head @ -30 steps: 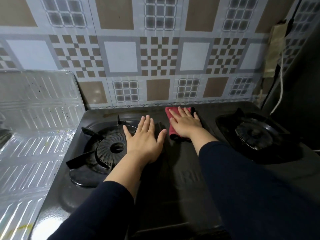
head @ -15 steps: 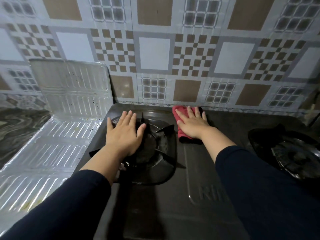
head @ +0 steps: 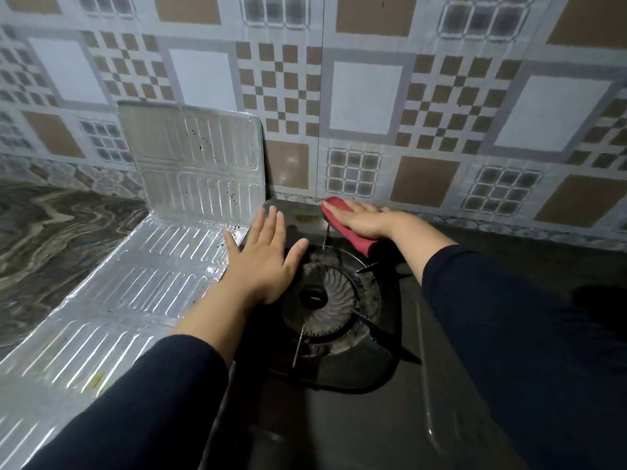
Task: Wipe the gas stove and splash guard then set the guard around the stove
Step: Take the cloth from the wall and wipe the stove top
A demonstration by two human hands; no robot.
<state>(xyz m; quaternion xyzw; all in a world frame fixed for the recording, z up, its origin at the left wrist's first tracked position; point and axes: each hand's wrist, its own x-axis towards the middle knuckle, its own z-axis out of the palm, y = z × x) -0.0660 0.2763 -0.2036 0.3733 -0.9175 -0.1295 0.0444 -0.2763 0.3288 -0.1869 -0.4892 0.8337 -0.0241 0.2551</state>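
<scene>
The black gas stove (head: 356,418) fills the lower middle, its left burner (head: 319,298) in the centre. My right hand (head: 364,220) presses flat on a red cloth (head: 353,237) at the stove's back edge, near the wall. My left hand (head: 263,257) lies flat with fingers spread on the stove's left rear corner, partly over the burner's rim. The silver ribbed splash guard (head: 142,283) lies folded on the counter to the left; one panel stands against the wall, speckled with dark spots.
A patterned tiled wall (head: 366,96) runs behind the stove. A marbled counter (head: 51,239) extends left of the guard. A dark shape, perhaps the second burner (head: 600,300), shows at the right edge.
Both hands have shifted left along the stove. The right hand slid the cloth to the back edge behind the left burner; the left hand moved off the burner toward the left rear corner.
</scene>
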